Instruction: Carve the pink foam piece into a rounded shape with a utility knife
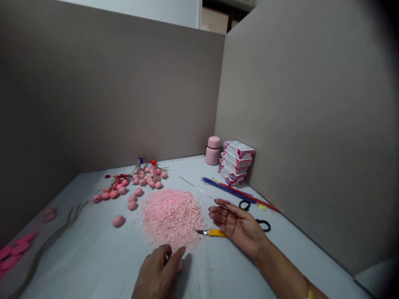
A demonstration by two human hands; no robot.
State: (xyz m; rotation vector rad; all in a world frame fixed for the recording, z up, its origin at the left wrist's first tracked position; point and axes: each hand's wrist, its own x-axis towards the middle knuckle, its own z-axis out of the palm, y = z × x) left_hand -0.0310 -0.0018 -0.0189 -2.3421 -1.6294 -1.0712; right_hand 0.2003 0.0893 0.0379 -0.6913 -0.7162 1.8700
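My left hand (158,270) is low in front, in front of a heap of pink chips (174,214). Its fingers are curled, and part of a pink egg-shaped bead (180,266) shows under the thumb; the rest is hidden. To the right, my right hand (237,224) lies palm up with its fingers stretched out. A thin metal rod (196,188) runs up to its fingertips; I cannot tell whether they touch it. Just beneath that hand is a craft knife (216,233) with a yellow handle, its blade pointing at the heap.
Several pink egg-shaped beads (118,220) and bead clusters with bows (149,178) lie left. Twine (46,245) and bright pink pieces (14,253) are farther left. Black scissors (264,225), blue stems (229,190), stacked boxes (237,162) and a pink flask (213,151) stand or lie right. Grey partitions enclose the table.
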